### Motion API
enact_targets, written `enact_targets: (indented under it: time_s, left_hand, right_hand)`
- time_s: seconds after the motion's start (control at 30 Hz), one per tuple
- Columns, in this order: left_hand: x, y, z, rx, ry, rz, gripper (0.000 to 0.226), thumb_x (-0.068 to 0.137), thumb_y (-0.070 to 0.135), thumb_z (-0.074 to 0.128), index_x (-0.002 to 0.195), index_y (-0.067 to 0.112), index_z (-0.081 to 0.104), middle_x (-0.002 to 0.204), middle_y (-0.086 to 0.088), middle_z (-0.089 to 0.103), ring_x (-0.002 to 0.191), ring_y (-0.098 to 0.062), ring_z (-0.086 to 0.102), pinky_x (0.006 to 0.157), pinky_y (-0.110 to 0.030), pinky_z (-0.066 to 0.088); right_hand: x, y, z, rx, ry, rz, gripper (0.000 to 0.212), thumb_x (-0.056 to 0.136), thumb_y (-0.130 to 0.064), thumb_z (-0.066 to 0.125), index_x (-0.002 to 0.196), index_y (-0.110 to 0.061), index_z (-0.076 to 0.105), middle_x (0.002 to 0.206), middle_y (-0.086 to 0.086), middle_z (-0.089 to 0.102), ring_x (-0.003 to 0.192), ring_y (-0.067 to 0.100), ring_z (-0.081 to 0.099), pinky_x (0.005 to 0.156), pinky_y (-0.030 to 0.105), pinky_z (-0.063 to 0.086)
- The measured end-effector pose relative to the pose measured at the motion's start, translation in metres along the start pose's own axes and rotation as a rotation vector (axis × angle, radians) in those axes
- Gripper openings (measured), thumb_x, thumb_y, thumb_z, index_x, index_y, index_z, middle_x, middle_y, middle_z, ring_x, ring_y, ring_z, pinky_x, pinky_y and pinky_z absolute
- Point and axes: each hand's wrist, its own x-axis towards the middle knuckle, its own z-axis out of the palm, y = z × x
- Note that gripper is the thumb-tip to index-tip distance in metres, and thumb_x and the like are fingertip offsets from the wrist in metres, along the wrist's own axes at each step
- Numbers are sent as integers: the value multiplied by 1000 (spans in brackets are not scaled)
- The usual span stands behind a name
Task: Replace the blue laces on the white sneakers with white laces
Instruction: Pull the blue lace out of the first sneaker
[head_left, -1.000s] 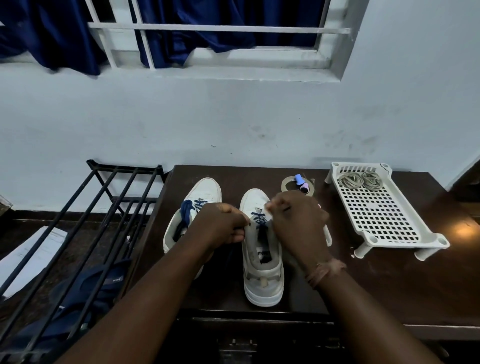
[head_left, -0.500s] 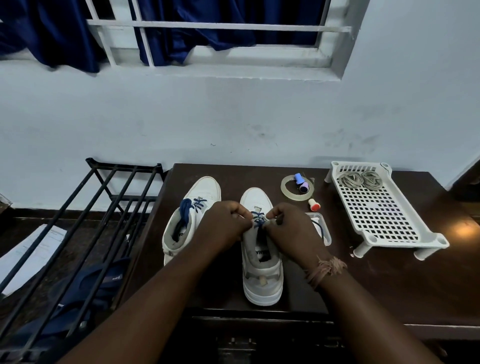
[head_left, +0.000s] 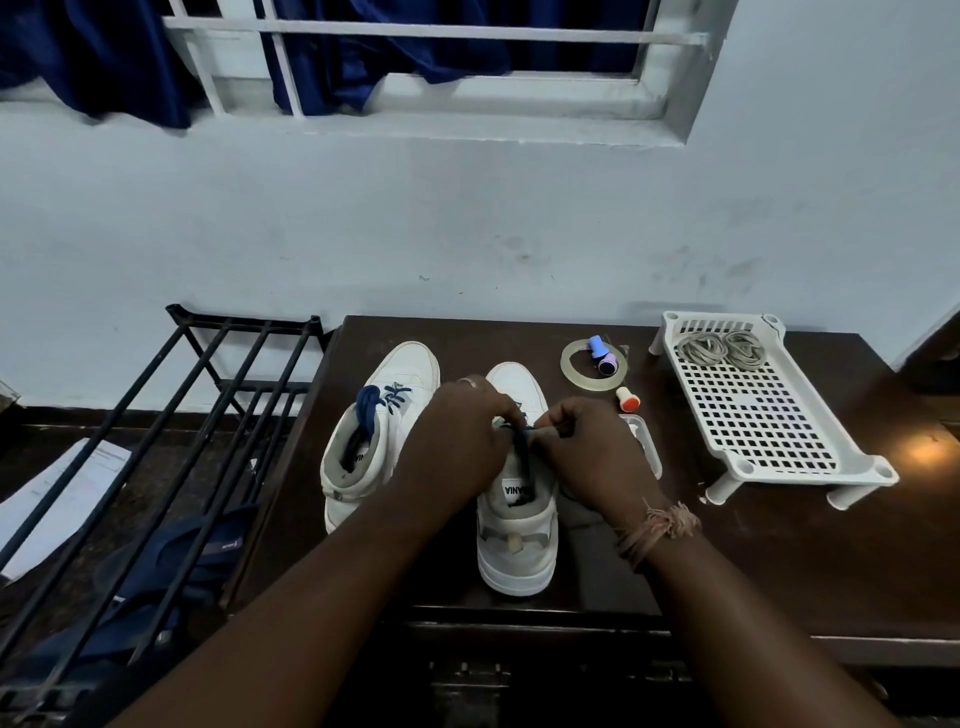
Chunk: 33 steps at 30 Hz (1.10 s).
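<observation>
Dark, glossy wood forms the table (head_left: 779, 545), pushed against a pale, scuffed wall under a barred window hung with a navy curtain (head_left: 363, 62). Two white sneakers stand side by side on it, toes toward the wall. The left sneaker (head_left: 374, 431) has smooth white uppers, a grey padded collar and a thick blue lace bunched loosely over its tongue. The right sneaker (head_left: 517, 525) shows a grey suede-like heel panel and a white label on the tongue.

Both hands meet over the right sneaker's throat. The left hand (head_left: 457, 441) has its fingers curled tight, pinching the dark blue lace (head_left: 522, 457) at the eyelets; a ring sits on one finger. The right hand (head_left: 592, 452), a frayed thread band around its wrist, also curls its fingers and pinches the same lace from the other side. One strand of the lace runs down from between the fingertips into the shoe's opening.

Well to the right of the hands stands a white perforated plastic tray (head_left: 769, 415) on short round legs, with the coiled pale laces (head_left: 722, 351) lying at its far end. Between tray and sneakers lie a ring of clear tape (head_left: 571, 371), a small blue-and-lilac cylinder and an orange-capped piece. A black metal rack (head_left: 171, 415) of slim bars stands left of the table.
</observation>
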Motion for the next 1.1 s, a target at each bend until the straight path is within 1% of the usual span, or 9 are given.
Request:
enact_targets:
  time_s: [0.2,0.33,0.4,0.53,0.67,0.87,1.0,1.07,1.1]
  left_hand:
    - [-2,3,10,149,139,-41,10,84,28,65,78,23,71,85,2,63,82,-20,60,69,-41,51]
    - [1,-5,-1,-186,259,-448,11,86,24,67,77,19,65,82,9,67,84,-14,62,72,-31,41]
    - [0,-3,-3,-149,252,-358,7,86,17,60,88,20,66,89,7,68,88,-16,62,76,-31,43]
    - [2,4,-1,83,88,118,32,79,30,56,104,27,75,98,1,72,91,-23,65,80,-39,51]
    - [2,1,6,365,23,95,22,80,39,59,89,32,78,87,3,70,86,-23,64,73,-39,50]
    - [8,9,-12,-588,250,-436,15,89,12,64,77,21,66,75,9,72,69,-6,65,62,-25,48]
    - [11,14,-22,-1282,170,-510,17,99,5,48,85,12,55,74,-2,68,63,-15,60,54,-27,40]
    - [11,13,-18,-1162,140,-483,7,93,13,54,87,16,56,66,3,57,58,-15,51,57,-29,35]
    - [10,12,-14,-902,120,-415,3,92,19,60,89,20,58,66,6,55,60,-14,51,58,-30,38]
  right_hand:
    - [1,1,-1,25,4,4,5,82,-13,71,78,-15,70,73,-1,71,66,15,67,60,30,53]
    - [0,3,-1,6,3,27,5,82,-17,72,79,-17,68,73,-1,69,55,8,63,49,17,42]
    - [0,2,0,4,9,26,4,83,-18,71,80,-18,68,73,-2,69,58,9,64,53,20,44]
    - [-1,-3,0,22,22,13,4,82,-16,71,81,-18,68,70,-3,69,62,11,66,58,27,51]
    - [0,0,1,27,18,9,6,83,-19,73,81,-17,69,74,-2,69,67,14,66,64,33,53]
    - [3,3,2,20,6,37,5,83,-18,70,81,-20,67,83,-1,70,66,11,65,56,22,44]
    - [4,4,4,-7,16,35,4,82,-20,69,81,-22,66,83,-1,68,66,9,63,56,22,41]
    - [4,5,5,-8,26,31,5,81,-20,71,81,-23,66,81,-3,67,65,7,60,55,21,38]
    - [4,5,6,-4,32,24,6,81,-21,72,81,-23,66,80,-4,67,65,7,59,56,21,37]
